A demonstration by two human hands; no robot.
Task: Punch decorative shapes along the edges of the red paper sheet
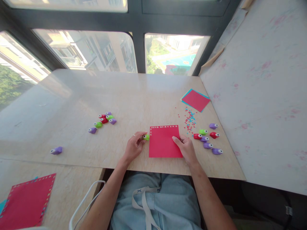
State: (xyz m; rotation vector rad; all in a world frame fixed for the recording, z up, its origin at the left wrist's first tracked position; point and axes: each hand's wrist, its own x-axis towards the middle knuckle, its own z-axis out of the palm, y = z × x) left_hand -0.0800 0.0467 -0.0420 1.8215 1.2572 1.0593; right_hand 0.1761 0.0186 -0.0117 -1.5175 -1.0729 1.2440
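Observation:
My left hand (134, 147) is closed round a small green craft punch (146, 137), which sits at the left edge of a red paper sheet (165, 143). Small punched holes run along the sheet's top edge, and a few go down the upper left edge. Gripping the sheet's right side is my right hand (186, 147), thumb on top and fingers beneath. Whether the punch is pressed down cannot be made out.
Several coloured punches (207, 145) lie to the right, more punches (104, 120) to the left. Red and blue paper bits (190, 119) are scattered below a paper stack (196, 100). At lower left lies a punched red sheet (28, 201), near a white cable (82, 203).

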